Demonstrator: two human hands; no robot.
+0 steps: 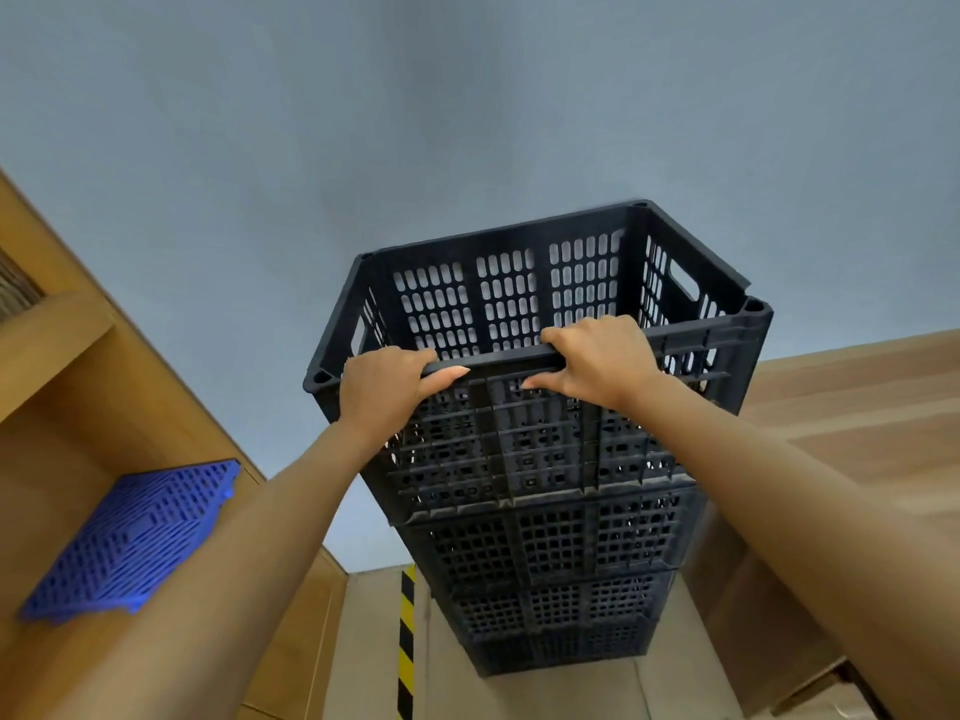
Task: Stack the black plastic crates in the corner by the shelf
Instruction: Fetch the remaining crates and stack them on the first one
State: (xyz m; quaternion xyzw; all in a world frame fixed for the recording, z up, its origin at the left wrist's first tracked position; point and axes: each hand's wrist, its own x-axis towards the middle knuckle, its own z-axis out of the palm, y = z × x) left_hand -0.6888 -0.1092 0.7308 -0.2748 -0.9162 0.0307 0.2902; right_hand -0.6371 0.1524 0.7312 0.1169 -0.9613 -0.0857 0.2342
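Black crates (540, 543) stand stacked against the grey wall (467, 122), both hands on the top one.

Left hand (382, 387) and right hand (597, 361) each curl fingers over the near rim of the top crate (524, 324), thumbs underneath, clamped on it side by side. That crate sits on the ones below. Wooden shelf (62, 330) stands to the left, with a blue grid panel (135, 537) leaning in it; a yellow-black striped strip (407, 641) runs down beside the stack.
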